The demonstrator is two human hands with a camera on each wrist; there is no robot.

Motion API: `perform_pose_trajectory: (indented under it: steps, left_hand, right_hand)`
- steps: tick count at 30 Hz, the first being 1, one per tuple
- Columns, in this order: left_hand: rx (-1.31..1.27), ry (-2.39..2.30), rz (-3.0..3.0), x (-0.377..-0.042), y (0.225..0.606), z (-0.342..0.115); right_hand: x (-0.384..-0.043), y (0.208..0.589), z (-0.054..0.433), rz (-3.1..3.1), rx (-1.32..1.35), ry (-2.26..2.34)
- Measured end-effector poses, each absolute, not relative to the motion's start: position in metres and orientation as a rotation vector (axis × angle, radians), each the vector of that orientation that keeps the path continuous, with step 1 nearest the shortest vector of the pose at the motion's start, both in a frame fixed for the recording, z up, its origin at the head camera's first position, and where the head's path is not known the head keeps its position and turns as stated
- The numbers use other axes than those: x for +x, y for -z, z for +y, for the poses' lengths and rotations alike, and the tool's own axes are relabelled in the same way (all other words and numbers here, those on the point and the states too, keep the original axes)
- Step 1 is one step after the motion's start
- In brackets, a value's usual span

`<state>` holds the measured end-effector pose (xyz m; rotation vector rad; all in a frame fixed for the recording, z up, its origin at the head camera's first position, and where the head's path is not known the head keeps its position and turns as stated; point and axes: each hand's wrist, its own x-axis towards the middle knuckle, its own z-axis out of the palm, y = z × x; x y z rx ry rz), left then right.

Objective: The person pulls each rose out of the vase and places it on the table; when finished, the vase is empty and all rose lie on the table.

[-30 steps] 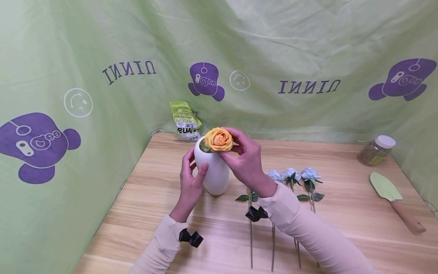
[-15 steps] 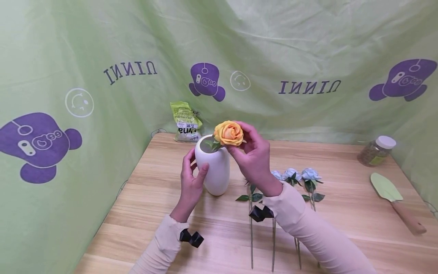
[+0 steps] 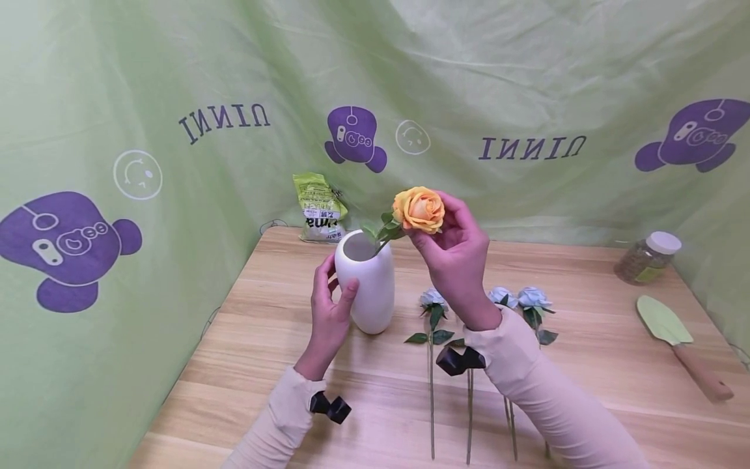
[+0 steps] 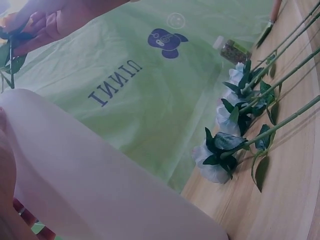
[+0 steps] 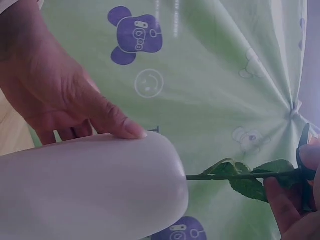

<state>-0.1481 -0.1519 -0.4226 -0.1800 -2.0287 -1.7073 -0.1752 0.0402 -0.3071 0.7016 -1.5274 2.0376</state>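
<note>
A white vase (image 3: pixel 375 293) stands on the wooden table, and my left hand (image 3: pixel 333 309) grips its left side, thumb toward the front. My right hand (image 3: pixel 459 260) pinches a yellow-orange rose (image 3: pixel 419 210) just under its bloom, above and right of the vase mouth. The rose's green stem (image 5: pixel 215 177) runs down into the vase opening, its leaves (image 5: pixel 250 187) outside the rim; the lower stem is hidden inside. Several pale blue roses (image 3: pixel 432 298) lie side by side right of the vase, partly covered by my right forearm.
A green and clear plastic bag (image 3: pixel 319 208) stands behind the vase at the table's back edge. At the right are a jar with a white lid (image 3: pixel 647 258) and a green-bladed spatula (image 3: pixel 665 319) with a wooden handle. A printed green curtain (image 3: pixel 469 78) surrounds the table.
My right hand has lifted the yellow-orange rose up and to the right, so its leaves and some stem now show above the vase mouth. My left hand stays on the vase.
</note>
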Motion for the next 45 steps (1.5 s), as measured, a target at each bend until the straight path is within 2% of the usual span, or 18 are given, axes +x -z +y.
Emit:
perform_pose_trajectory:
  steps: [45]
  left_hand:
    - [-0.189,1.728,-2.011,-0.147,0.422,-0.151]
  right_hand:
    - [-0.196,0.293,0.074,-1.246,0.533,-2.295]
